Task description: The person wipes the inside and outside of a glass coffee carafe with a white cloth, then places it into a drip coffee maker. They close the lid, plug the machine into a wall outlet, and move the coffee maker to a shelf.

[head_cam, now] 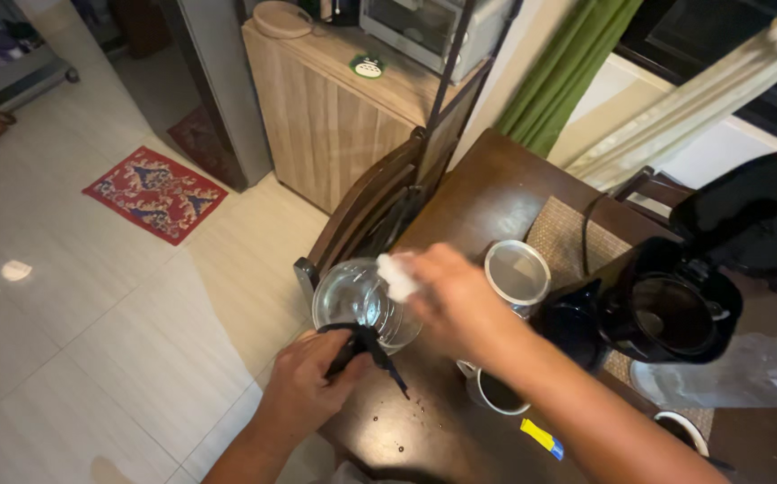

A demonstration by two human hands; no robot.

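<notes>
Glass carafe at the worktop's near edge, tipped with its mouth toward 9 o'clock, clear, seemingly empty. Gripped by its black handle in the left hand, fingers wrapped tight round it at the carafe's 6 o'clock. Met at its 3 o'clock rim by the right hand, fingers pinched on a small white wad, cloth or paper, cannot tell which, pressed to the glass.

At 3 o'clock of the carafe, near it: round tin with a pale lid closed, contents hidden. At 4 o'clock, just under the right forearm: white mug, dark inside, liquid or shadow unclear. Further toward 3 o'clock: black coffee maker on a woven mat, lid swung up, brew basket open with something pale at its bottom. Beside it at 4 o'clock: clear plastic bottle lying on its side. At 5 o'clock: small yellow and blue packet flat on the dark wood, dark specks scattered nearby. Wooden chair at 12 o'clock of the carafe.
</notes>
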